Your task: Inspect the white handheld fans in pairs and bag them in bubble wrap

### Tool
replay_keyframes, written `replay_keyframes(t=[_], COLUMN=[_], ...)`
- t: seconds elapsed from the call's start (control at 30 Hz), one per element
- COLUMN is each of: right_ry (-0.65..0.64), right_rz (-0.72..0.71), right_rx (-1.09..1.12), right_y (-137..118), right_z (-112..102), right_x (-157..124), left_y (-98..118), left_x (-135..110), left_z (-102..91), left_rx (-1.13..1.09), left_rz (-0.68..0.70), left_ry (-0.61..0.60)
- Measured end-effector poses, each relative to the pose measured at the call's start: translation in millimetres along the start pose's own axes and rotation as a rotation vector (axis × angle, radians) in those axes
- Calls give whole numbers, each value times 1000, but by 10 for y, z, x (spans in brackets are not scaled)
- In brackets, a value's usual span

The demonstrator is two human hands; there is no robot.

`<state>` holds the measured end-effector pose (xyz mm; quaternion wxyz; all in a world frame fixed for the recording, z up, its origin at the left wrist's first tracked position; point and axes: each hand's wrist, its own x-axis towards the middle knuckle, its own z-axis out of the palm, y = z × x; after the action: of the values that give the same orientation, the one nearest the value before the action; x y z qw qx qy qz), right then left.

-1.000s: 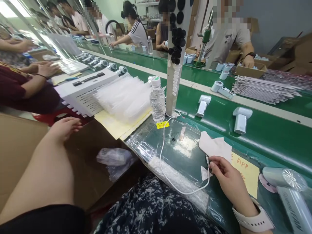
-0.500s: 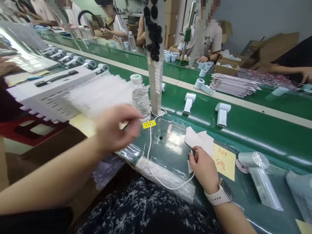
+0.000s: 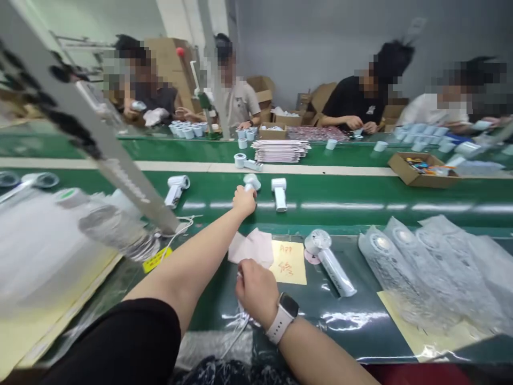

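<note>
Stretched out over the green conveyor, my left hand (image 3: 244,200) is closed around the handle of a white handheld fan (image 3: 252,182), whose round head shows past the fingers. My right hand (image 3: 256,291), with a watch on the wrist, is curled above the dark mat. Its fingers grip the white cable (image 3: 238,334), which hangs down below them; the cable's end is hidden. Just beyond that hand are pale pink paper pieces (image 3: 252,247) and a yellow note with red writing (image 3: 289,262). Another handheld fan (image 3: 331,262) lies right of the note.
More fans (image 3: 279,193) lie on the conveyor (image 3: 344,206). Bagged fans (image 3: 420,267) are at right. A slanted metal post (image 3: 132,182), a water bottle (image 3: 116,230) and a stack of white bags (image 3: 36,251) stand at left. Several co-workers sit across the line.
My left hand has moved from above the left side out to the conveyor and taken hold of a fan. My view has turned right. My right hand stays near the paper pieces.
</note>
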<state>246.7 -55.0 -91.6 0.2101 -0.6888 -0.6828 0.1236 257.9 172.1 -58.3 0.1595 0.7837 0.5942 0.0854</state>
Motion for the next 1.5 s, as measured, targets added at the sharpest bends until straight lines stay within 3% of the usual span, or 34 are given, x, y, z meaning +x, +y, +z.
replay_keyframes(t=[0.13,0.2,0.33,0.47,0.57,0.7,0.77,0.87,0.93,1.03,1.17,1.3,1.4,1.5], right_ry=[-35,-55,-95,-112,-105,-112,-154,-291,-378,-373,-344,-391,-314,-239], right_rz=[-13,-52,-79,-28,-3,66,86,54,19,5,-6,43,39,68], right_rx=[46,74,128,204,316,527,671,887,985,1053,1025,1003,1039,1050], right_y=[0,35,107,138,156,139,114,107,121,95,-131,-385,-451,-458], right_z=[-10,-14,-43,-133,-211,-247,-233,-201,-197,-250,-407,-493,-476,-405], right_x=[98,134,168,161,150,102,47,-49,-99,-168,-307,-404,-427,-462], left_y=[620,833,934,746,468,-133,-465,-835,-956,-978,-844,-706,-677,-696], left_x=[203,264,270,132,-142,-775,-1176,-1758,-2033,-2216,-2208,-2156,-2143,-2148], left_z=[206,288,315,101,-180,-593,-729,-751,-668,-546,-569,-656,-648,-589], left_rx=[-2,-21,-125,-390,-650,-917,-1182,-1459,-1579,-1702,-1873,-2000,-2032,-2019], left_rz=[24,-2,-18,37,106,129,97,21,6,-33,8,156,219,282], left_ry=[-100,-113,-106,-202,-293,-346,-467,-541,-505,-356,-228,-209,-233,-138])
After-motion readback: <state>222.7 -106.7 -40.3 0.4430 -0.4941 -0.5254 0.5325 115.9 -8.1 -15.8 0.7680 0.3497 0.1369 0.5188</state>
